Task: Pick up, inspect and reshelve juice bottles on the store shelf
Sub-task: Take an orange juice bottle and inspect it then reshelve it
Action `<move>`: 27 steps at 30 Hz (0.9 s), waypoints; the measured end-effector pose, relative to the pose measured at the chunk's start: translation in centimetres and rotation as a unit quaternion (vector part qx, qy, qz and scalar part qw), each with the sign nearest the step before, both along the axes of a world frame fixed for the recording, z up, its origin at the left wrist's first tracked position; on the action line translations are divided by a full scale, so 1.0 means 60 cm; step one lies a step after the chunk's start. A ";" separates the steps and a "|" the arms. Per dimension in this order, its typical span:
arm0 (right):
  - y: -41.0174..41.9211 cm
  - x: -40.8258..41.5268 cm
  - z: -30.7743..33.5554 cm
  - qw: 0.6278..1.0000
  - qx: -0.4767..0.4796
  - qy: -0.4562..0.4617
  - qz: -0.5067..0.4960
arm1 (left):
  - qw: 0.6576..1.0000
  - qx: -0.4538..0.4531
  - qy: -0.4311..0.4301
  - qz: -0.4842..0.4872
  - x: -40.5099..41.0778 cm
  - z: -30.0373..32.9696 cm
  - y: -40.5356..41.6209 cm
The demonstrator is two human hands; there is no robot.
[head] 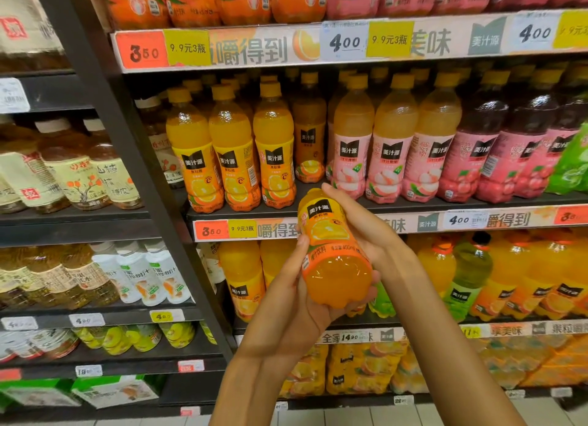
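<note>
Near the shelf (350,207), both the left hand (286,301) and right hand (366,225) grasped an orange juice bottle (334,250), apparently mid-inspection, reshelving still ahead.

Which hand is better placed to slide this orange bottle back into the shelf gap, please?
Probably the right hand: it grips the orange juice bottle at its upper end, nearest the gap; the left hand cradles its base.
</note>
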State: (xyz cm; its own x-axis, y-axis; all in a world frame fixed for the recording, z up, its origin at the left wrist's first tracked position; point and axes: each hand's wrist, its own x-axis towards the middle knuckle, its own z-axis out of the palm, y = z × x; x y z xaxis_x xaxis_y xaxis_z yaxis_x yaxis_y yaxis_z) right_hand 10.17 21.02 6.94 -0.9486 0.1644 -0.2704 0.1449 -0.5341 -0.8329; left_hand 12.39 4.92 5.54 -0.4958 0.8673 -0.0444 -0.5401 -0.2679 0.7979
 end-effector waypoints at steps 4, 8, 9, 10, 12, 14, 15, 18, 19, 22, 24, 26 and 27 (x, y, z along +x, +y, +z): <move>0.000 0.002 0.003 1.000 -0.010 -0.006 0.000 | 1.000 0.001 -0.002 -0.001 -0.001 -0.001 0.003; 0.001 0.000 0.014 0.998 -0.007 0.049 -0.041 | 1.000 0.005 0.002 -0.002 -0.003 -0.007 0.002; 0.002 0.001 0.018 0.997 -0.002 0.063 -0.048 | 1.000 0.003 0.010 -0.002 -0.004 -0.009 0.003; 0.002 0.003 0.023 0.996 0.005 0.076 -0.052 | 1.000 -0.001 0.021 0.002 -0.007 -0.011 0.004; 0.004 0.008 0.033 0.991 0.035 0.114 -0.057 | 0.999 -0.015 0.046 0.018 -0.009 -0.017 0.007; 0.004 0.016 0.038 0.982 0.073 0.168 -0.046 | 0.995 -0.041 0.082 0.045 -0.010 -0.022 0.010; 0.002 0.020 0.039 0.976 0.086 0.195 -0.038 | 0.991 -0.057 0.104 0.060 -0.010 -0.025 0.010; -0.002 0.031 0.038 0.959 0.148 0.240 -0.017 | 0.978 -0.086 0.163 0.099 -0.010 -0.038 0.010; -0.004 0.036 0.040 0.955 0.170 0.242 -0.011 | 0.974 -0.083 0.177 0.110 -0.009 -0.042 0.011; -0.009 0.049 0.044 0.945 0.203 0.258 -0.001 | 0.964 -0.064 0.220 0.134 -0.012 -0.048 0.013; -0.010 0.059 0.044 0.938 0.198 0.285 0.005 | 0.952 -0.050 0.259 0.152 -0.016 -0.047 0.012; -0.012 0.072 0.047 0.928 0.194 0.317 0.016 | 0.940 -0.039 0.295 0.166 -0.022 -0.045 0.011; -0.013 0.078 0.050 0.920 0.206 0.334 0.023 | 0.935 -0.034 0.311 0.169 -0.025 -0.044 0.010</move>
